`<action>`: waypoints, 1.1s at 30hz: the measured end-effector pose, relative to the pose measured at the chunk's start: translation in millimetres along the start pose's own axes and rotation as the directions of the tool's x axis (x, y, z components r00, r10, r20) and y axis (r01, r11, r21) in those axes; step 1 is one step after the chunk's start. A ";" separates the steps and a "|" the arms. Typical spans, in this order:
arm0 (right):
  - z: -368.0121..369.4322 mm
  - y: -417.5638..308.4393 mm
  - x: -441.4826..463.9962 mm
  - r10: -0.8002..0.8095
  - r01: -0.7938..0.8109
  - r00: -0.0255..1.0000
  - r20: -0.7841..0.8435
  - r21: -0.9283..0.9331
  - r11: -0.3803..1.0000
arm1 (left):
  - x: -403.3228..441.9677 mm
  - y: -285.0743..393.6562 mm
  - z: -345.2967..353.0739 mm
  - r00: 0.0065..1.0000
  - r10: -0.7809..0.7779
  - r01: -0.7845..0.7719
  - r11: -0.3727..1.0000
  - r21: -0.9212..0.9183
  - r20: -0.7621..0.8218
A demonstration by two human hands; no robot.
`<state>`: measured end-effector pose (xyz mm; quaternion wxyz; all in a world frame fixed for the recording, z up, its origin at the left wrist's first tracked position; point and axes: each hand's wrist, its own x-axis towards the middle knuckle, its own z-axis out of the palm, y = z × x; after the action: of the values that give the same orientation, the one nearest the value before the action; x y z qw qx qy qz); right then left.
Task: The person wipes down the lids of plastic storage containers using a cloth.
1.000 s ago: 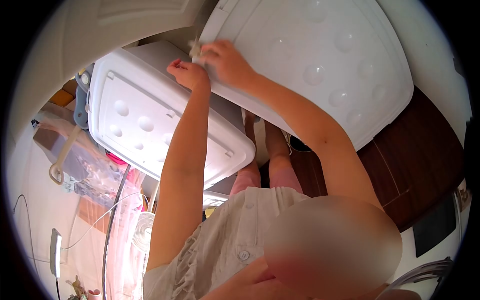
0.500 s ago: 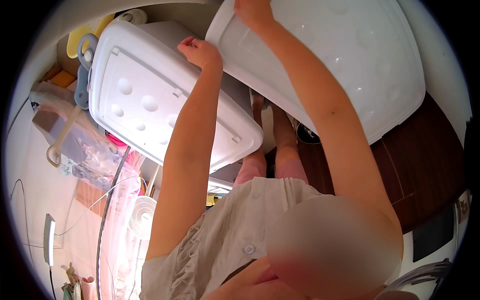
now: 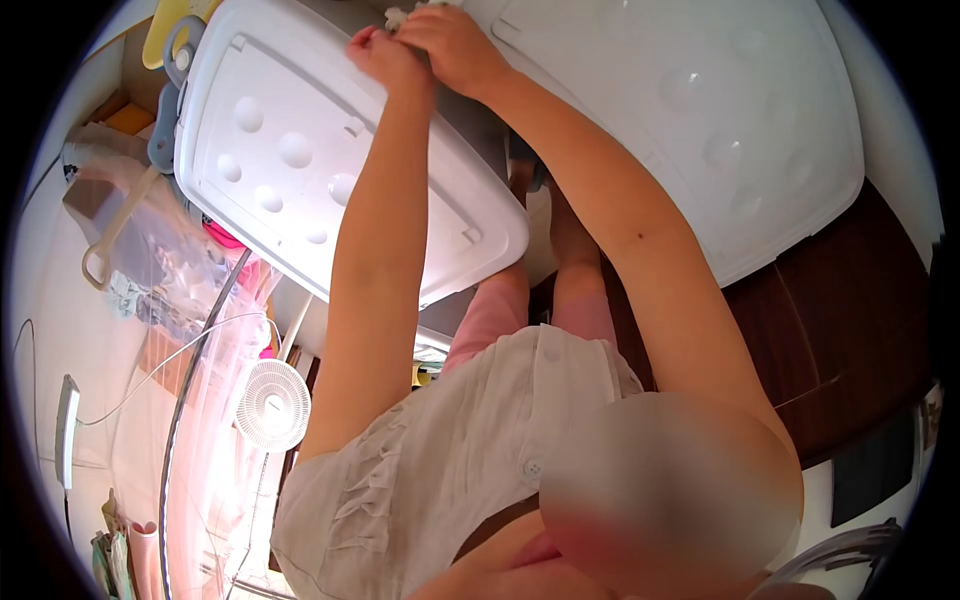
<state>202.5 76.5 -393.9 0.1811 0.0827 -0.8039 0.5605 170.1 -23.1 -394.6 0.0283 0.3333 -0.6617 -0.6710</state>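
My left hand is closed above the near edge of a white storage box with a dimpled lid; what its fingers hold, if anything, is hidden. Right beside it, my right hand has its fingers bent around a small crumpled whitish piece, possibly cloth or tissue. The two hands almost touch. A second large white lid lies to the right, under and beyond my right forearm.
Dark brown wood surface extends at the right. A white fan stands at the lower left. Clear plastic bags, a beige-handled tool and a thin white lamp are along the left wall.
My right hand has left the edge of the right lid and come left to my left hand. The whitish piece now shows by its fingers. My left hand has risen slightly in view.
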 end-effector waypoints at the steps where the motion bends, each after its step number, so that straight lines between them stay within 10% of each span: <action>1: -1.0 -1.6 -10.0 -0.055 0.063 0.995 0.080 -0.101 0.993 | -8.7 16.6 -6.6 0.996 0.091 -0.091 0.996 0.015 0.028; 7: -36.8 -14.3 -78.7 -0.077 0.111 0.962 0.262 -0.119 0.987 | -26.2 65.5 -60.3 0.844 0.435 -0.517 0.814 0.265 0.314; 17: -178.7 -69.8 -198.3 0.106 -0.041 0.827 0.553 -0.127 0.991 | -84.7 60.5 -123.3 0.964 0.250 -0.264 0.932 0.248 0.087; 21: -141.8 -85.6 -120.9 0.630 -0.632 0.775 0.048 0.030 0.774 | -117.6 53.5 -145.5 0.995 0.097 -0.101 0.962 0.256 0.028; 26: -61.9 -32.2 -22.1 0.717 -0.643 0.636 -0.285 0.317 0.697 | -139.0 44.4 -151.1 1.000 -0.003 -0.003 0.971 0.240 0.026; 28: -38.9 -20.2 -20.6 0.343 -0.476 0.823 -0.453 -0.220 0.851 | -142.2 41.8 -147.6 0.999 -0.048 0.043 0.975 0.219 0.021; 33: -18.6 -22.5 -27.8 0.275 -0.347 0.936 -0.217 -0.455 0.820 | -150.7 32.4 -144.5 0.996 -0.090 0.081 0.968 0.237 0.027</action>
<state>239.3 83.7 -379.2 0.1584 -0.1381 -0.9063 0.3666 344.1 -80.5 -289.3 -0.0527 0.3499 -0.7222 -0.5943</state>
